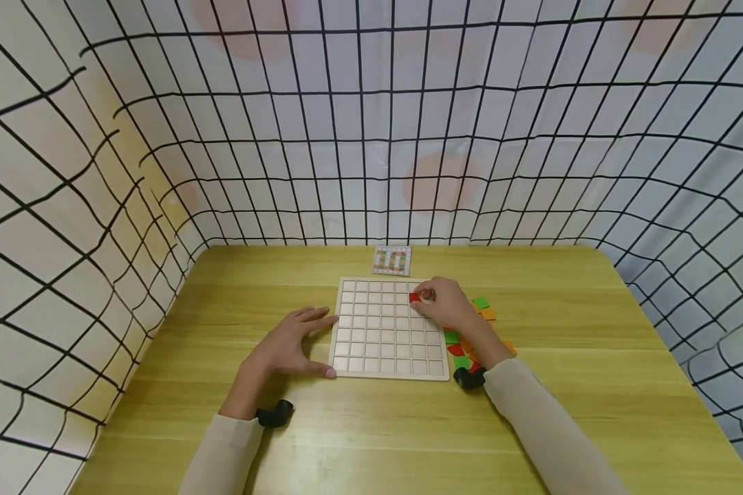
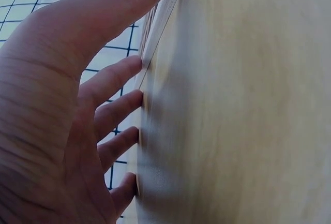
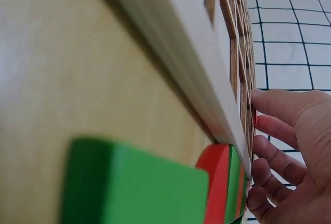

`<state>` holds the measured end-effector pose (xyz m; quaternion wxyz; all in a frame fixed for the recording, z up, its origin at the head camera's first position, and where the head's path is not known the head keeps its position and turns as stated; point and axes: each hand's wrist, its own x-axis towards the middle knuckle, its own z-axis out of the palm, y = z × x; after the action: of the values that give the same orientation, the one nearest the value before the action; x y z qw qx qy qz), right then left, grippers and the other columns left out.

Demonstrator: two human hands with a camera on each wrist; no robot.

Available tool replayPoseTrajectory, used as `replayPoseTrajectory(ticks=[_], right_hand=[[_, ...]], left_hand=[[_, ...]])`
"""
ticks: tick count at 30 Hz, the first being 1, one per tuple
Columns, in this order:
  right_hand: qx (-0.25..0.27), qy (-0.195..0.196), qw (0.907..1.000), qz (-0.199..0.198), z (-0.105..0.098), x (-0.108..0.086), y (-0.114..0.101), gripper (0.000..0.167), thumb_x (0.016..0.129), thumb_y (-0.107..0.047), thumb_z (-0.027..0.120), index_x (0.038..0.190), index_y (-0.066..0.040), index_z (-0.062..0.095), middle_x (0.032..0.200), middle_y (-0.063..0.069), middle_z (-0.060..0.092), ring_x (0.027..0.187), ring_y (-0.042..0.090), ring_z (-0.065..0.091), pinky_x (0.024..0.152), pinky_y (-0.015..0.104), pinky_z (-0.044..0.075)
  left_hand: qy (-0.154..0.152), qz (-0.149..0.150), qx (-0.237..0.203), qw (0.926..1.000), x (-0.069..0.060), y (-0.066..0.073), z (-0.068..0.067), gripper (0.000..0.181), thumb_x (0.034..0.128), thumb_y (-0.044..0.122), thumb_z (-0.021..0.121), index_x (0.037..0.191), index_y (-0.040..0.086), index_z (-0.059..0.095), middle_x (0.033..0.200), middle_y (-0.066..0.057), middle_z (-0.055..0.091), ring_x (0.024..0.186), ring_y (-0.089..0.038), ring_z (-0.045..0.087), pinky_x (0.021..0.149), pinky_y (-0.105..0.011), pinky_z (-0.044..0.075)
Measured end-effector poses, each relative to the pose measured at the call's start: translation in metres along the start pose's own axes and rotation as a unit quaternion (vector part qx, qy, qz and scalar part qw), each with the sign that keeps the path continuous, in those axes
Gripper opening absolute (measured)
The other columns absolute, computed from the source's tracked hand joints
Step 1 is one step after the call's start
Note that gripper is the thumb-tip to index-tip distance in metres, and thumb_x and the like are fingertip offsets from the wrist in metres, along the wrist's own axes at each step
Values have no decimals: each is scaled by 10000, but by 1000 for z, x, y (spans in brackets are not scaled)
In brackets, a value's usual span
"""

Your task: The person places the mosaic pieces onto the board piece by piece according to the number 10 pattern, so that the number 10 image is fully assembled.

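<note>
1. Head view shows the board (image 1: 388, 330) near the middle of the counter (image 1: 371, 440), with a card (image 1: 392, 260) beyond its far edge, close to the counter's far edge.
2. Left hand (image 1: 289, 342): fingers spread, gripping nothing, the thumb touching the board by its near-left corner and a fingertip at its left edge; it seems to steady the board.
3. Right hand (image 1: 442, 302): thumb and forefinger pinch a red piece (image 1: 415, 298) over the grid, toward the board's far-right corner. Whether the piece sits fully in its cell, I cannot tell.
4. Loose pieces (image 1: 461, 362) in green, orange and red lie by the board's right edge, partly under the right forearm.
5. The step in hand looks like setting this piece, probably an early one, since no other colour shows in the visible cells.
6. Next would call for squaring it, pressing it flat, then letting go.
</note>
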<state>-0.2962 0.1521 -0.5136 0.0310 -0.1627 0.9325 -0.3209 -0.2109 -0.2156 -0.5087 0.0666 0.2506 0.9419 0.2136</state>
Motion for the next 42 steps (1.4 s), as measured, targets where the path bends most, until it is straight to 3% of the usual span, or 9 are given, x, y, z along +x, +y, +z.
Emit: replayPoseTrajectory(ticks=[6,13,20,32,42], right_hand=[[215,58,9997,-51,-2,-6,5,326,940,-316,749,1184,-101,764,1017,58,681,898,218,570,812,378,513],[473,409,9980,-92,-14,-22,15,278,961,-261,733,1169,-80,763,995,60,722,872,227,597,773,362,515],[281,550,9977,277,-36,-44,24,304,966,-278,736,1200,-83,745,1091,93,733,989,271,624,857,419,546],[-246,612,9972,363,-64,-78,72,359,967,-359,731,1200,-86,748,1114,116,723,1025,306,629,882,484,541],[-580,549,9968,25,-76,-92,93,303,968,-314,736,1130,-62,777,1093,128,753,1037,345,664,928,544,539]], left_hand=[[-30,-24,-33,10000,1,1,2,1084,656,753,827,1572,318,446,1676,-42,355,1556,-389,270,1167,-705,320],[-62,-57,-46,10000,1,0,2,1084,652,760,823,1572,329,444,1675,-35,356,1558,-375,272,1170,-696,325],[-21,-36,-78,10000,0,0,1,1081,649,761,825,1564,314,462,1664,-53,375,1547,-384,292,1166,-695,331],[-19,-34,-60,10000,0,0,1,1082,653,748,829,1566,299,461,1667,-58,371,1551,-393,282,1166,-702,325],[-40,-95,-64,9999,0,-1,0,1086,649,758,827,1569,322,451,1675,-19,356,1565,-369,263,1180,-691,314]])
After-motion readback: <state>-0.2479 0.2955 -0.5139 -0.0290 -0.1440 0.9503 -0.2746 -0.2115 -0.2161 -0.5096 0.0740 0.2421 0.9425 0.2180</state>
